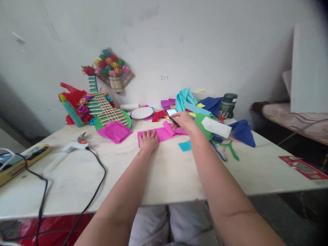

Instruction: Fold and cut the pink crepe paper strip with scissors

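Lying toward the tabletop's [166,174] left edge, a glue gun [73,146] trails its black cord [105,174] over the near edge. Past the middle, the left hand [148,140] presses flat, grip open, on a pink paper strip [161,134]. Just beyond, the right hand [183,121] touches the strip's far end, its grip closed around a slim dark tool [174,120]; what kind I cannot tell. A lit phone [171,111] lies behind it. Along the far edge stand paper-flower crafts [102,106] and a dark green cup [227,105].

The pale table [166,177] bears pink paper [160,134], glue gun [75,146], blue scrap [185,146].
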`<action>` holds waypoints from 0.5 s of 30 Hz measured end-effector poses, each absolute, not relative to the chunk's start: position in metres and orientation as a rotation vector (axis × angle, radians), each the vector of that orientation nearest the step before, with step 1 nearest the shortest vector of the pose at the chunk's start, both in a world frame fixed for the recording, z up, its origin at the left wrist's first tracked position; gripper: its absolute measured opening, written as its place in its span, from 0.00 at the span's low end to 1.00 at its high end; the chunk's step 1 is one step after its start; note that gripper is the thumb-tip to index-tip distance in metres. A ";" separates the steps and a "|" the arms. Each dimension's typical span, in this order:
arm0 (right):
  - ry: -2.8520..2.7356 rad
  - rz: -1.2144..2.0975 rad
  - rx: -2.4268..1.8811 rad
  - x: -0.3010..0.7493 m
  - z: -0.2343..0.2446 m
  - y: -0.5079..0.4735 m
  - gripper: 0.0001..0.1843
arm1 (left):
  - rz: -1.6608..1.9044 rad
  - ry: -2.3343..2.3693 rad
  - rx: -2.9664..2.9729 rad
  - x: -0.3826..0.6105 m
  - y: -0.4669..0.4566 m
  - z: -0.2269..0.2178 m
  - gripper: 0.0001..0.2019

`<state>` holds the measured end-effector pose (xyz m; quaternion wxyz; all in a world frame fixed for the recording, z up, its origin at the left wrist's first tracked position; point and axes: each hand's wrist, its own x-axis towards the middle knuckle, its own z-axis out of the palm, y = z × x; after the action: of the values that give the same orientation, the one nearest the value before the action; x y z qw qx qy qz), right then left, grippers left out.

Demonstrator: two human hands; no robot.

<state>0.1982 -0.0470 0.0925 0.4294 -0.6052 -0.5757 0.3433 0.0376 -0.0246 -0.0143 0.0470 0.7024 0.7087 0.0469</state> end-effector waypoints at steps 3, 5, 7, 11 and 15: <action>-1.225 1.066 -1.214 0.184 0.080 -0.035 0.12 | 0.137 2.170 2.141 0.038 -0.024 -0.014 0.29; -1.185 1.151 -1.118 0.175 0.069 -0.029 0.12 | 0.134 2.177 2.144 0.038 -0.024 -0.014 0.29; -1.210 1.255 -1.095 0.166 0.054 -0.024 0.11 | 0.128 2.178 2.150 0.038 -0.025 -0.014 0.29; -1.174 1.434 -1.086 0.156 0.023 -0.016 0.05 | 0.112 2.169 2.156 0.039 -0.027 -0.013 0.29; -1.069 1.462 -1.176 0.160 0.007 -0.016 0.01 | 0.235 2.146 2.075 0.037 -0.026 -0.013 0.30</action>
<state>0.1604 -0.0158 0.0072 0.4716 -0.4804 -0.4364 0.5970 0.0365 -0.0260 -0.0125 0.0734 0.6911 0.7148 0.0783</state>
